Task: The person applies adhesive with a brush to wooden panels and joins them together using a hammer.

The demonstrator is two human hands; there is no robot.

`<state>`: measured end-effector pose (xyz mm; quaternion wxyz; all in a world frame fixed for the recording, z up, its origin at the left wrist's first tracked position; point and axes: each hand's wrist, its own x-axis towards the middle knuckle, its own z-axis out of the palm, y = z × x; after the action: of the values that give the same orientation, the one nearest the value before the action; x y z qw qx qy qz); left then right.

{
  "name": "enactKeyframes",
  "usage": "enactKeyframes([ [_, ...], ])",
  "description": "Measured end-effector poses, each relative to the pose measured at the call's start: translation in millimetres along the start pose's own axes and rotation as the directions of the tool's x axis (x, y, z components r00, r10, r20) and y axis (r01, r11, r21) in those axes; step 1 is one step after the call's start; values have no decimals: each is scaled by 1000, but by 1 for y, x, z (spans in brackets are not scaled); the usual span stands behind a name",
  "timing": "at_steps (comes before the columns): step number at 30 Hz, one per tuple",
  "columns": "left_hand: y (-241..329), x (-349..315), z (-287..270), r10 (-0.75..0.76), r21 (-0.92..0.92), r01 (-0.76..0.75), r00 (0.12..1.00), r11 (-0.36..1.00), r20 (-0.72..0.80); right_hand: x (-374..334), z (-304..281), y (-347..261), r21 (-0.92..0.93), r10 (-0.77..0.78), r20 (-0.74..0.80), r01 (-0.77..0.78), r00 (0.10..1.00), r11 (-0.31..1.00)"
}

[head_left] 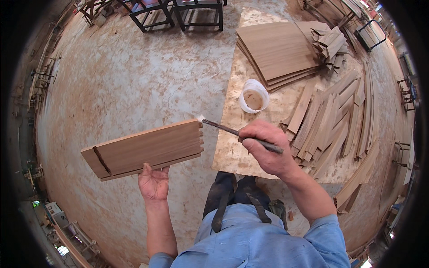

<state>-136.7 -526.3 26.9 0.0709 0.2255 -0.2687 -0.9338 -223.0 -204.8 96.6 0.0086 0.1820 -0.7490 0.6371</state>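
Observation:
My left hand grips the lower edge of a wooden board, holding it tilted over the floor. Dovetail-like teeth are cut into the board's right end, and a dark groove crosses it near the left end. In my right hand is a thin dark-handled brush. White stuff covers the brush's tip, which is at the board's upper right corner. Beyond my right hand, a white plastic tub with some brownish-white residue inside stands on the worktable.
Wide flat panels are stacked at the table's far side, beside a pile of short wood pieces. Several long narrow slats cover its right side. Dark stool-like frames stand on the floor at the back.

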Motion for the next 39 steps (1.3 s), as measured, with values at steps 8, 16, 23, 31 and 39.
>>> enactKeyframes([
  [8,-1,-4,-1,19,-2,-20,992,1000,-124,-11,8,-4,-59,-30,116,37,993,998],
  [16,-1,-6,2,4,33,3,979,999,-205,-23,25,2,-91,-69,179,87,981,992],
  [23,1,-6,-4,-27,-15,24,973,1000,-227,-25,22,-1,-25,-21,110,24,994,999],
  [31,0,-10,-13,-27,33,34,978,999,-205,-25,18,4,32,58,102,-62,993,998],
  [39,-2,-8,1,-40,17,48,953,999,-301,-36,27,10,-8,5,185,-3,983,1000],
])
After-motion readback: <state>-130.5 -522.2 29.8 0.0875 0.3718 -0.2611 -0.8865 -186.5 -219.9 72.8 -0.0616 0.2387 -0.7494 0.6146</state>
